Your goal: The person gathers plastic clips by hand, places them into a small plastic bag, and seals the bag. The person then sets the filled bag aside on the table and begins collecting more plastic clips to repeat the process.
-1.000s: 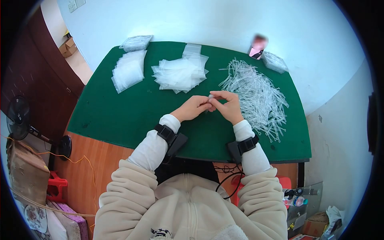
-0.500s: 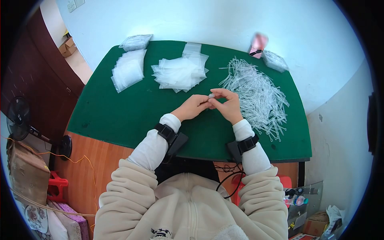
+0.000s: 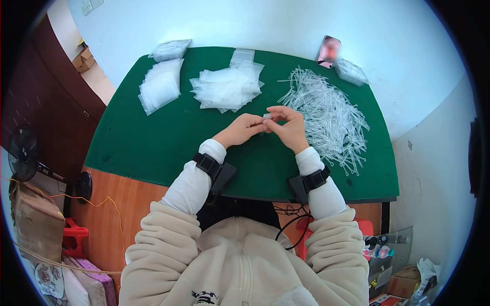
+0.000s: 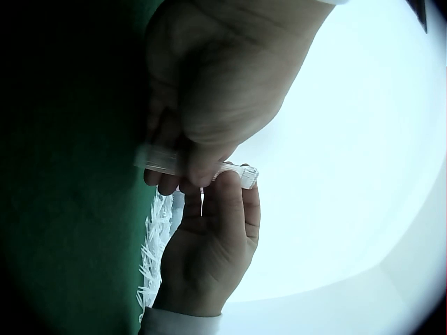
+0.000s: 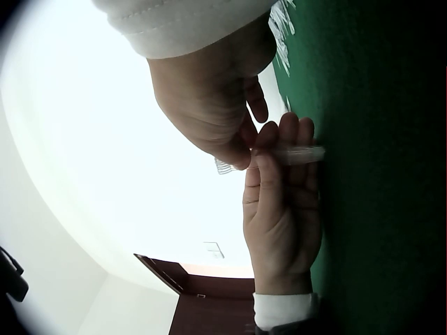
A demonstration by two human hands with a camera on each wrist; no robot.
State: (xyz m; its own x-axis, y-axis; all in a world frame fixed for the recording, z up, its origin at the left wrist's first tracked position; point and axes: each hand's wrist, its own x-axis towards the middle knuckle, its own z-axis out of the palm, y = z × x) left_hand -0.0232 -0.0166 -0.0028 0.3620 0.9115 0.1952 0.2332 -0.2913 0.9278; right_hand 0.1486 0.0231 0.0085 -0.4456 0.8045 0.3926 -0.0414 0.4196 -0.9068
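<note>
Room in a home, looks like, doubling as a small hand-packing spot. Landmark: green-topped table (image 3: 132, 132). On it: loose heap of clear plastic sticks (image 3: 326, 112) plus spread clear bags (image 3: 227, 89), hence the packing look. Behind table: plain white wall (image 3: 229, 25), switch plates (image 3: 91, 6) up left. Left of table: dark reddish-brown door (image 3: 41, 92), black fan (image 3: 23, 153), lived-in feel. Below table's left side: wood-look floor (image 3: 104, 219), worn cardboard box (image 3: 35, 224), red plastic stool (image 3: 75, 238), purple-edged padding (image 3: 94, 270). Below table's right side: drink bottle (image 3: 380, 251), another carton (image 3: 402, 286), household clutter.
</note>
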